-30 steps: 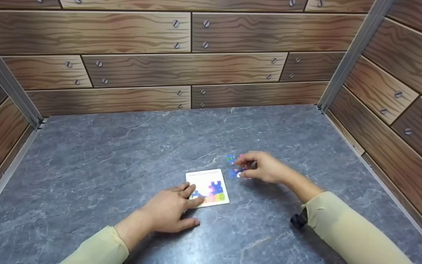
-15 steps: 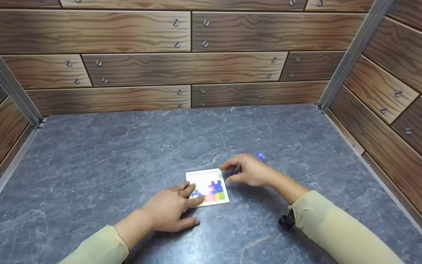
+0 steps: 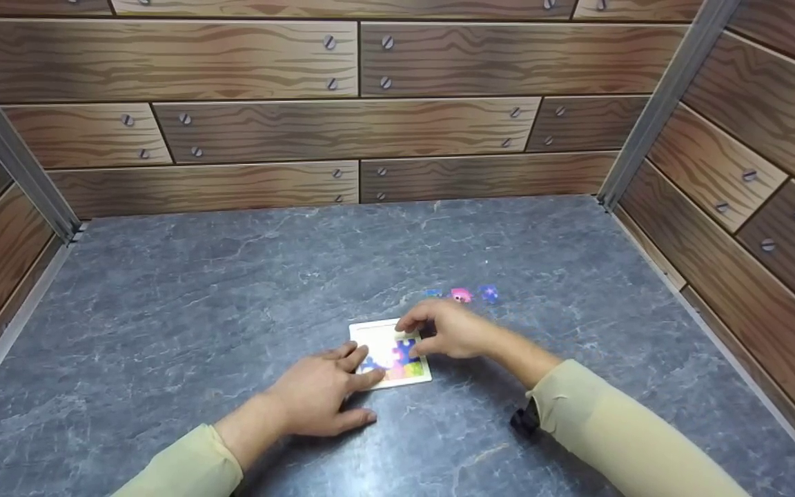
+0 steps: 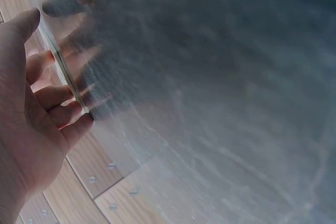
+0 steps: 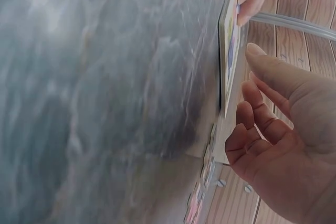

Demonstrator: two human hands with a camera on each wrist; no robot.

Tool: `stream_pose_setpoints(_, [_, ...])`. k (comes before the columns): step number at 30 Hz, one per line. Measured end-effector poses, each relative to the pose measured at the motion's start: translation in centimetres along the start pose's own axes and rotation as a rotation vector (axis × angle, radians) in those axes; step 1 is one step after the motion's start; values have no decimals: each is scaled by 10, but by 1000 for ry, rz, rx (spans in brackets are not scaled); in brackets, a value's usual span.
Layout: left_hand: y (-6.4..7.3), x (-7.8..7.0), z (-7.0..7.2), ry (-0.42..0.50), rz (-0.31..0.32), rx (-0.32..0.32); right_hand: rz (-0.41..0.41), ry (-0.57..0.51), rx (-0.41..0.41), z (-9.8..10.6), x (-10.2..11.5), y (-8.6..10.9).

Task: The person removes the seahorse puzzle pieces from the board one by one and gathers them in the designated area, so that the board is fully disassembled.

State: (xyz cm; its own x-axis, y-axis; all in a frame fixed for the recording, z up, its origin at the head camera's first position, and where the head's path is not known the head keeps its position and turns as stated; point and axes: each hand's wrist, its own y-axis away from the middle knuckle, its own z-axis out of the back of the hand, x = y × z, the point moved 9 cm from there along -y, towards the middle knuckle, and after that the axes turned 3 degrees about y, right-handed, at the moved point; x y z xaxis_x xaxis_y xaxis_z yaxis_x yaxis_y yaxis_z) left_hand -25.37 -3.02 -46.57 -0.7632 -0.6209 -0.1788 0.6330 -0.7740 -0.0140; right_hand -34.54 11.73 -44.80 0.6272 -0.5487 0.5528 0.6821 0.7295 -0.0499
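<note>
A small white-framed jigsaw puzzle (image 3: 368, 328), partly filled with blue, pink, orange and green pieces, lies flat on the table in the head view. My left hand (image 3: 321, 397) rests on its left side with fingers spread over the lower left, hiding part of it. In the left wrist view, fingers of the left hand (image 4: 39, 114) lie along the board's thin edge (image 4: 65, 72). Over the board's upper right is my right hand (image 3: 456, 331), its thumb and fingers bent toward each other. In the right wrist view no piece shows in the right hand (image 5: 289, 124); a small one could be hidden.
Beyond the right hand lie loose puzzle pieces: a pink one (image 3: 461, 295), a purple-blue one (image 3: 489, 293) and a partly covered blue-green one (image 3: 433, 293). The grey marbled table (image 3: 232, 276) ends at wood-patterned walls (image 3: 342, 131) at the back and sides.
My right hand has moved left and slightly toward me, from the loose pieces to the board's upper right. The pink and purple-blue pieces have come into fuller view. The left hand has stayed put.
</note>
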Motion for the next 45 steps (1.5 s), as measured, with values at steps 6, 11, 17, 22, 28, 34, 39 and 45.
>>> stream_pose_setpoints(6, [1, -1, 0, -1, -3, -4, -18, 28, 39, -7, 2, -1])
stream_pose_setpoints(11, [1, -1, -1, 6, 1, 3, -33, 66, 54, -9, 3, -1])
stream_pose_setpoints(17, [0, -1, -1, 11, 0, 4, -52, 92, 71, -10, 3, -1])
stream_pose_setpoints(22, [-1, -1, -1, 14, 2, 9, -59, 87, 84, -9, 3, -1])
stream_pose_setpoints(28, [-2, -1, 0, 17, -1, 12, -54, 77, 93, -9, 4, 0])
stream_pose_setpoints(34, [-1, -1, 0, 16, 2, 12, -45, 84, 96, -10, 5, -2])
stream_pose_setpoints(39, [-1, -2, 0, 11, -2, 15, -47, 94, 115, -13, 4, -4])
stream_pose_setpoints(45, [-4, -6, 3, -5, -16, 2, -41, 118, 121, -14, 4, -4])
